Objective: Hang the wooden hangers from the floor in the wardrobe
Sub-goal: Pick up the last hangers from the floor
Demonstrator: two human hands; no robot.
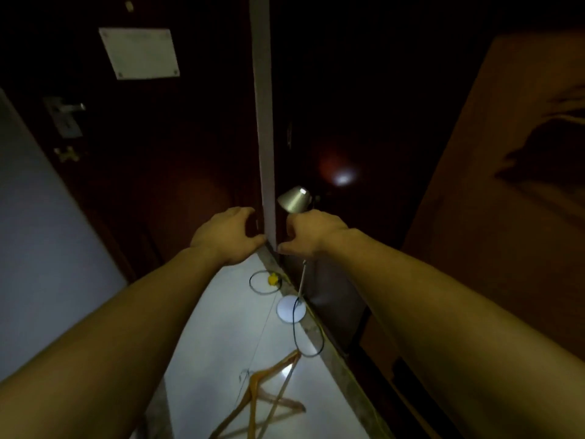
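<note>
1. Light-brown wooden hangers (269,397): crossed in a loose heap on the pale glossy floor (221,312), at the bottom of the view between the two forearms. Neither hand touches them.
2. Handling, my read: rigid, light, not fragile. The smooth finish is probably a bit slippery. The crossed arms will likely snag (lift one at a time). Best hold is the neck under the hook, or mid-shoulder. The hooks are too dim to place.
3. Left hand (226,236) and right hand (311,234): both well above the hangers, fingers curled, one on each side of a pale vertical strip (264,122). Fingertips are hidden, so I cannot tell whether they clamp a door edge or nothing.
4. Silver cone-shade desk lamp (294,199): its black cable (294,331) loops just beside the hangers, a snag risk.
5. Dark wooden doors (142,169) flank the strip.
</note>
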